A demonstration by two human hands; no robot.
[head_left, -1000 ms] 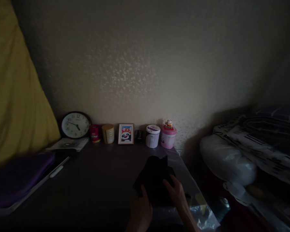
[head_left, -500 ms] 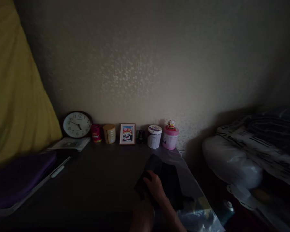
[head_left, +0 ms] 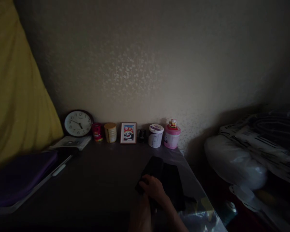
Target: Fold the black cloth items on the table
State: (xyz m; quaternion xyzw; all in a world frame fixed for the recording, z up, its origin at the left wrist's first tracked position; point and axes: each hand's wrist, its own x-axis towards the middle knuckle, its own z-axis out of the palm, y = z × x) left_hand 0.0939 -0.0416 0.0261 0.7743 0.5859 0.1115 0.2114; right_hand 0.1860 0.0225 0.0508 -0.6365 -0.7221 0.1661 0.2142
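My right hand (head_left: pixel 153 187) is closed over the left edge of a dark black box-like thing (head_left: pixel 155 165) on the table. Its fingers are curled and the thumb side faces left. Below it my left forearm reaches up, and my left hand (head_left: pixel 145 201) is mostly hidden under the right one, its fingers lost in shadow. A flat black bag-like piece (head_left: pixel 173 180) lies just right of the box-like thing, with a thin strap trailing toward the table's right edge. Too little light falls here to tell whether the two black pieces are joined.
Along the wall stand a clock (head_left: pixel 78 123), a red can (head_left: pixel 97 132), a yellow tin (head_left: pixel 110 132), a picture frame (head_left: pixel 128 133), a white tub (head_left: pixel 156 136) and a pink tub (head_left: pixel 172 137). A purple case (head_left: pixel 24 178) lies left. White plastic bags (head_left: pixel 234 161) sit beyond the right edge.
My right hand has moved slightly down and lies flatter over the black thing. The upper black part now looks bulkier. The whole view has shifted a little.
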